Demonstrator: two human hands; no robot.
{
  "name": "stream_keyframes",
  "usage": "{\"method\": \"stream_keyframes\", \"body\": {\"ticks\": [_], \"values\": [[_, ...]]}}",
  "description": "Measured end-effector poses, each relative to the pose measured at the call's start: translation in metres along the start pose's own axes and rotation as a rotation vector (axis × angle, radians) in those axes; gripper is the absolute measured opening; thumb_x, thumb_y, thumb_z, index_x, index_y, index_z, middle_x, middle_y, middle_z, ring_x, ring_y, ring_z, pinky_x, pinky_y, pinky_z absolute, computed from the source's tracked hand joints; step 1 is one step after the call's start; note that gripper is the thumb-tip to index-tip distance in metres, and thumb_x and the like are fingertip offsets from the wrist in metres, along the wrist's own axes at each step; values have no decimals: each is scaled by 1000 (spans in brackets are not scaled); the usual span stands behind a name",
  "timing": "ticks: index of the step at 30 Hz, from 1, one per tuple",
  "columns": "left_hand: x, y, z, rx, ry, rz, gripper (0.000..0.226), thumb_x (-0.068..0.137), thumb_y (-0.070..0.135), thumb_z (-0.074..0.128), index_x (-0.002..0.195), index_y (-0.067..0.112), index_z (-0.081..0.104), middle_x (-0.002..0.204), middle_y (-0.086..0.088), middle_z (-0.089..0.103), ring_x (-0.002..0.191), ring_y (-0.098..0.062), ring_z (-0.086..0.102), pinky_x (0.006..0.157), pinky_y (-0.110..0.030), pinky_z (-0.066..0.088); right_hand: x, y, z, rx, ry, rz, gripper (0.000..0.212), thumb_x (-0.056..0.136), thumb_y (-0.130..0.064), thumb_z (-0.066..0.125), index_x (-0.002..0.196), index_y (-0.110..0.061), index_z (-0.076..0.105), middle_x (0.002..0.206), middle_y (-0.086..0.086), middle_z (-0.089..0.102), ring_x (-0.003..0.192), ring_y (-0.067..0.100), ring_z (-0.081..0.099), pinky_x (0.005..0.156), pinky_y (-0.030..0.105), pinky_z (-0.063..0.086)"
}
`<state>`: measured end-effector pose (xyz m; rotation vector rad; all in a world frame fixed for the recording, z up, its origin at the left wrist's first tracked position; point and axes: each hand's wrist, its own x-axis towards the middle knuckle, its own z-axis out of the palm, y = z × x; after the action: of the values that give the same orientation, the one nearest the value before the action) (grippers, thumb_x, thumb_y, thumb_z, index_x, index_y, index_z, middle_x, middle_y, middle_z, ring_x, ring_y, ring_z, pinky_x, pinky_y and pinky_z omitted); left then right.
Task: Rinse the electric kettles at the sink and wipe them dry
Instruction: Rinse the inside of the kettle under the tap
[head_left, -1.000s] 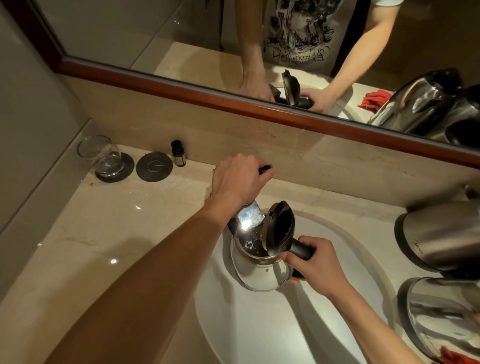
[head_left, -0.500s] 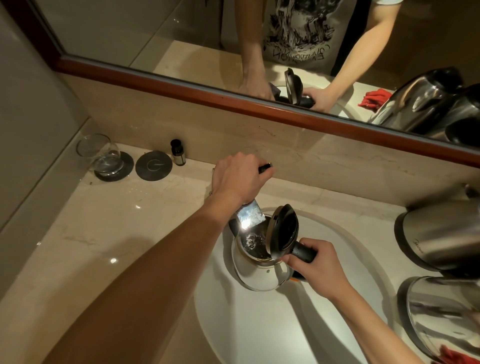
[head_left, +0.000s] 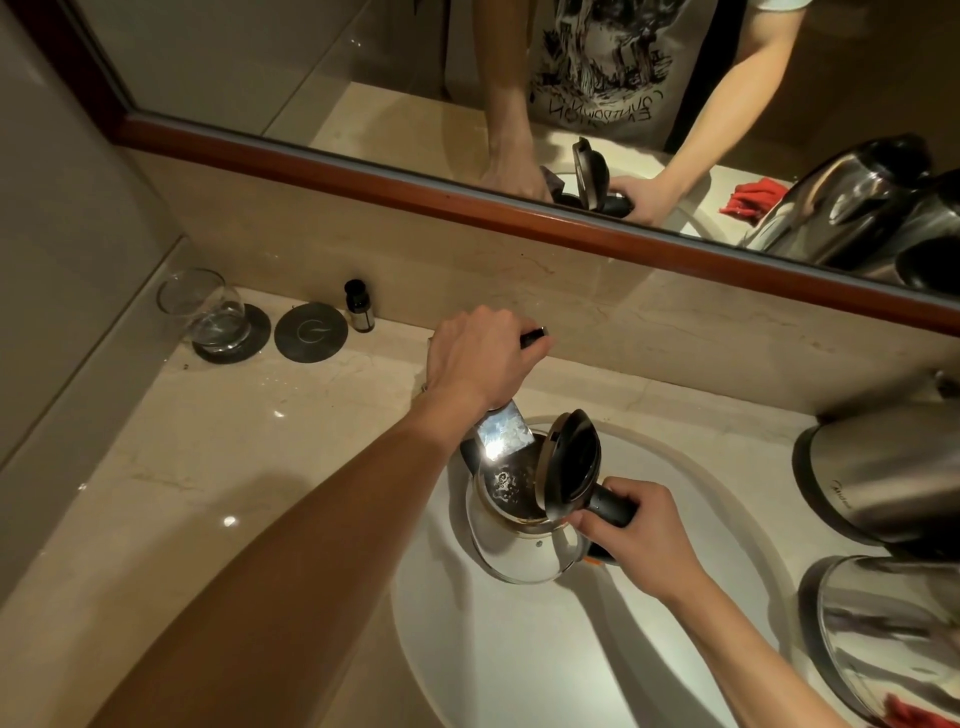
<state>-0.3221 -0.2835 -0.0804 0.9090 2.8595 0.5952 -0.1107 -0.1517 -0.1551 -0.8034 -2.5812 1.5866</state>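
Head view, 1 item in hand.

Risks: water w/ electrics. Kettle (head_left: 524, 525) could overfill and wet its base contacts if left hand (head_left: 480, 358) is slow on tap lever (head_left: 532, 336); wet handle (head_left: 610, 506) may slip and knock the sink (head_left: 701, 519).

Kettle: steel body, black lid (head_left: 569, 462) hinged up, held over basin under spout (head_left: 504, 434); water seen inside.

Hands: right hand (head_left: 636, 540) fingers wrapped round handle; left fingers curled over lever.

Nearby: 2 more kettles (head_left: 883, 473) on counter (head_left: 208, 467) at right, lying tilted.
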Motion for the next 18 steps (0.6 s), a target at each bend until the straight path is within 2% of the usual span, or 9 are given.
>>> {"method": "stream_keyframes", "body": {"ticks": [6,9,11,15,18], "values": [[0,0,0,-3,2,0,42,102,57,42,109,32,75,73,1,64,70,-23,61,60,-31,42,-1,-8,1,10,-7,14,54,59,-49,80,60,-2,55,47,-3,49,47,16,53,53,55,54],[0,0,1,3,4,-2,41,102,55,42,107,32,75,69,2,61,68,-23,59,58,-31,39,-1,-12,1,20,-12,20,54,58,-49,79,61,0,56,45,-4,51,43,13,54,53,54,54],[0,0,1,1,4,-2,41,102,55,42,107,32,75,69,2,61,68,-23,59,58,-31,39,0,-14,1,21,-15,18,54,58,-48,80,61,1,56,45,-3,52,43,13,55,52,51,54],[0,0,0,2,6,-5,42,101,56,43,108,30,76,71,2,62,67,-22,57,57,-31,35,0,-14,0,-14,2,-29,42,67,-31,84,57,-4,53,44,-7,48,41,8,48,49,29,41],[0,1,1,-2,7,-7,42,101,56,43,107,30,76,71,2,62,66,-22,57,56,-31,35,0,-13,0,-13,12,-36,40,69,-27,84,57,-2,54,44,-6,49,41,8,48,49,28,41]]}}
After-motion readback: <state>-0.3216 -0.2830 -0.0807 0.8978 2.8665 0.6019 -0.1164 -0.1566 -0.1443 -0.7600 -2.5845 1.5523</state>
